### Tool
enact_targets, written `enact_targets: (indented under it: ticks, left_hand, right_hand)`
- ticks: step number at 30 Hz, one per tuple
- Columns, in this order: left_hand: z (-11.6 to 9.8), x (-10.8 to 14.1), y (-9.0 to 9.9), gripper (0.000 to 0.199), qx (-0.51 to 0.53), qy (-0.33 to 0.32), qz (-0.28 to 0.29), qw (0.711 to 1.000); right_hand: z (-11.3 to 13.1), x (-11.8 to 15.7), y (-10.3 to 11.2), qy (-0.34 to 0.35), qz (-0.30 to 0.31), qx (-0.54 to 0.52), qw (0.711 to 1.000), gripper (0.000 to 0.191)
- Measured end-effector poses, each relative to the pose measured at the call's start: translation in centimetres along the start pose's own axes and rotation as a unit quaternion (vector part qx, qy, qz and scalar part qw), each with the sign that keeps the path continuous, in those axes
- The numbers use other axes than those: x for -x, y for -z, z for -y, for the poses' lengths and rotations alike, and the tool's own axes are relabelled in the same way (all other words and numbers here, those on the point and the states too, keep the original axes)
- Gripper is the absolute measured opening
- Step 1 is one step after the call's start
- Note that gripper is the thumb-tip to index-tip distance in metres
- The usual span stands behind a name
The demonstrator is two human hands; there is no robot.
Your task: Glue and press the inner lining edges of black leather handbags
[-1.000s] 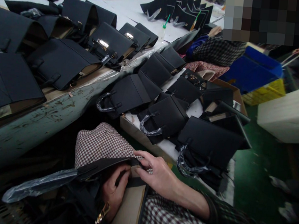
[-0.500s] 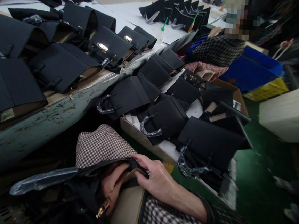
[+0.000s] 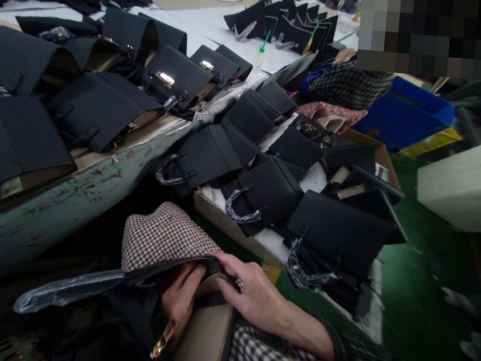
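Observation:
A black handbag (image 3: pixel 203 343) lies in my lap with its beige inside showing. My right hand (image 3: pixel 251 294) pinches its upper edge, thumb on the inner side and fingers over the rim. My left hand (image 3: pixel 180 296) reaches into the bag's opening, its fingers bent together against the same edge; the fingertips are hidden. Close below the left hand hangs a gold clasp (image 3: pixel 163 339). A handle wrapped in clear plastic (image 3: pixel 66 289) sticks out to the left. Behind the bag rises checked cloth (image 3: pixel 168 233) over my knee.
Several black handbags (image 3: pixel 107 107) stand on the left table, whose covered edge (image 3: pixel 109 186) is scuffed. More handbags (image 3: pixel 340 226) rest on a lower white surface ahead. A green-tipped bottle (image 3: pixel 260 56), a blue crate (image 3: pixel 415 111), a white block (image 3: pixel 468 181) and a co-worker's checked sleeve (image 3: pixel 345 83) are beyond.
My left hand has shifted slightly within the bag opening, and the gold clasp has swung a little down and left. My right hand keeps its hold on the edge.

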State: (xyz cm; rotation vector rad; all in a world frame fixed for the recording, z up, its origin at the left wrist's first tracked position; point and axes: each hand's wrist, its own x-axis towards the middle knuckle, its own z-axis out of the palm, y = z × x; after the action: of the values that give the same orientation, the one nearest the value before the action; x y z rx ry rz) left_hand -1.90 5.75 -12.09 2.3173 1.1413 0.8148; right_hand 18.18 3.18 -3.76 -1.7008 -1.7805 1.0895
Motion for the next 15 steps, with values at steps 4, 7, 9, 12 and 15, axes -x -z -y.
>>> enact_targets:
  ticks: [4, 7, 9, 12, 15]
  left_hand:
    - [-0.6, -0.8, 0.3, 0.032, 0.001, -0.019, -0.03, 0.999]
    - [-1.5, -1.8, 0.6, 0.026, 0.018, -0.007, -0.031, 0.999]
    - [-1.9, -2.3, 0.8, 0.025, 0.045, 0.013, -0.031, 0.998]
    - [-2.1, -2.6, 1.1, 0.023, 0.084, 0.046, -0.037, 0.995]
    - [-2.0, -2.8, 1.4, 0.022, 0.11, 0.071, -0.021, 0.991]
  right_hand:
    - [-0.2, 0.0, -0.2, -0.011, -0.002, 0.014, 1.0, 0.045]
    - [-0.4, -0.1, -0.3, -0.009, -0.003, 0.015, 1.0, 0.044]
    - [-0.4, -0.2, -0.4, -0.005, -0.002, 0.016, 1.0, 0.044]
    - [-0.6, -0.3, -0.5, 0.012, -0.003, 0.016, 1.0, 0.046]
    - [-0.7, -0.4, -0.6, 0.032, -0.005, 0.017, 0.999, 0.049]
